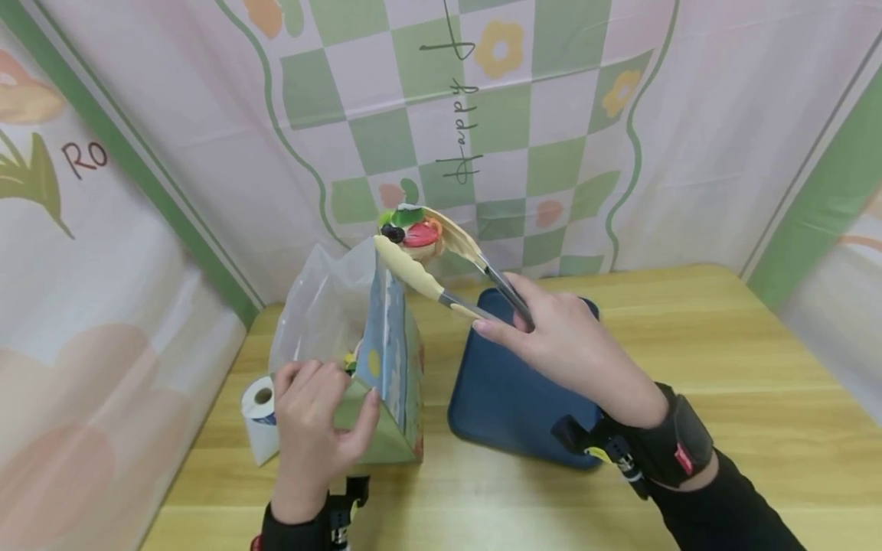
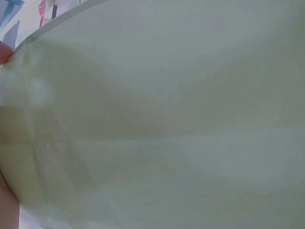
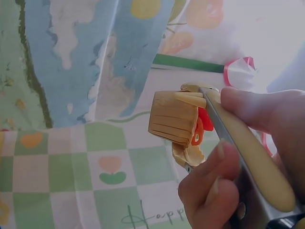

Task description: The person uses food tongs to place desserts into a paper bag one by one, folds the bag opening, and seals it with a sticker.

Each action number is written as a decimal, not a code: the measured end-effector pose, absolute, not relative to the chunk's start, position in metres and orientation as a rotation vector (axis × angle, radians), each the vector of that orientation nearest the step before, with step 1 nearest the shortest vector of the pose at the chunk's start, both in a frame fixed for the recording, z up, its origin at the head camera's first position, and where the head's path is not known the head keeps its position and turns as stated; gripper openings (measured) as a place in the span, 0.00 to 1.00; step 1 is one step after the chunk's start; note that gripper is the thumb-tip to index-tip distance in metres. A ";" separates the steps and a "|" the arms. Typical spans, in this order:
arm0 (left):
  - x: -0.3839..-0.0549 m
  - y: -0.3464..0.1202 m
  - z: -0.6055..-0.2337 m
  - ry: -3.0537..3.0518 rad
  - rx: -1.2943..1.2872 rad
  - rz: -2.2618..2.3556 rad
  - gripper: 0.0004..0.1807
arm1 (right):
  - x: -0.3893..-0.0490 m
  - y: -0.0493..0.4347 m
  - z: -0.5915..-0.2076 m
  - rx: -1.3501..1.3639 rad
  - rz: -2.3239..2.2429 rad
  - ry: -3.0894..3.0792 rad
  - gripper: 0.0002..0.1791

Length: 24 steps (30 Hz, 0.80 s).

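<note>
My right hand (image 1: 568,344) grips a pair of tongs (image 1: 412,269) with cream-coloured tips. Between those tips is a small fruit tart (image 1: 418,236) topped with red, green and black pieces; its tan fluted cup (image 3: 172,117) shows in the right wrist view. The tart is held up above the far edge of a paper bag (image 1: 409,375), which stands upright with a translucent plastic liner (image 1: 313,306). At the bag's near rim, my left hand (image 1: 313,421) holds the edge. Something yellow and green (image 1: 351,360) is partly visible inside. Green paper (image 2: 157,114) fills the left wrist view.
A dark blue tray (image 1: 506,405) lies on the wooden table (image 1: 689,367), right of the bag and partly under my right forearm. Left of the bag stands a white paper roll (image 1: 260,417). Printed cloth (image 1: 565,99) hangs behind the table.
</note>
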<state>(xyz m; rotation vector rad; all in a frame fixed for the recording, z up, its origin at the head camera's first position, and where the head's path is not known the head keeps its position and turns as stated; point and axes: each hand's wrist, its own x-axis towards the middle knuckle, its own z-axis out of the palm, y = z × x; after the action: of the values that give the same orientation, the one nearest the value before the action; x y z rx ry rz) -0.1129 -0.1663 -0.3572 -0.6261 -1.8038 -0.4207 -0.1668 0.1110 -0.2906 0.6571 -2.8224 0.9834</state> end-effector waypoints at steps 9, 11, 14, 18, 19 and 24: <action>-0.113 -0.166 -0.357 -1.817 -0.624 -0.417 0.22 | -0.164 0.099 -0.281 0.741 1.017 -2.811 0.26; -0.113 -0.167 -0.357 -1.816 -0.624 -0.415 0.22 | -0.163 0.096 -0.280 0.763 1.029 -2.798 0.26; -0.113 -0.166 -0.357 -1.809 -0.625 -0.414 0.22 | -0.161 0.092 -0.280 0.801 1.036 -2.776 0.29; -0.112 -0.166 -0.356 -1.810 -0.623 -0.414 0.22 | -0.159 0.086 -0.280 0.859 1.007 -2.760 0.30; -0.112 -0.166 -0.356 -1.814 -0.622 -0.414 0.22 | -0.158 0.085 -0.280 0.871 0.986 -2.762 0.30; -0.112 -0.167 -0.356 -1.827 -0.618 -0.414 0.22 | -0.155 0.077 -0.280 0.930 0.909 -2.772 0.31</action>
<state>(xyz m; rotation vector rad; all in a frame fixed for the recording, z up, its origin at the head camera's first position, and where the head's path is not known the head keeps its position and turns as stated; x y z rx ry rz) -0.1118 -0.1667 -0.3563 -0.6184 -1.8273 -0.4139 -0.1550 0.0775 -0.2797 0.9300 -2.7718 0.9087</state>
